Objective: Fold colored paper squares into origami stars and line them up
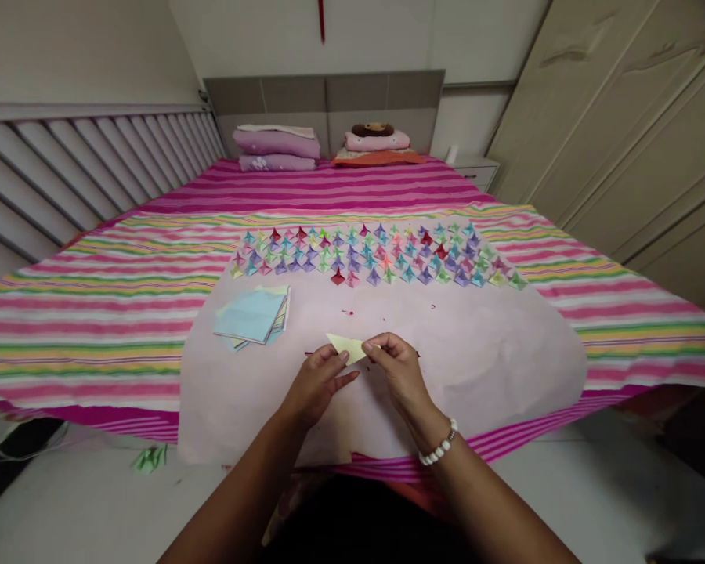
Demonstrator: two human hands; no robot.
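Note:
A pale yellow piece of folded paper (345, 345), pointed at its left end, is held just above a large white sheet (482, 376). My left hand (320, 382) pinches its lower left part between thumb and fingers. On the paper's right end, my right hand (395, 364) has its thumb and fingertips closed, hiding that corner. A stack of square coloured papers (251, 315), light blue on top, lies to the left of my hands. Beyond them, rows of small folded paper stars (374, 276) in several colours stand on the sheet.
The white sheet lies on a bed with a striped cover (94, 313). Folded purple bedding (277, 145) and a pink pillow pile (377, 142) sit by the headboard (294, 94). A green folded paper (150, 459) is on the floor. Small dark red marks dot the sheet.

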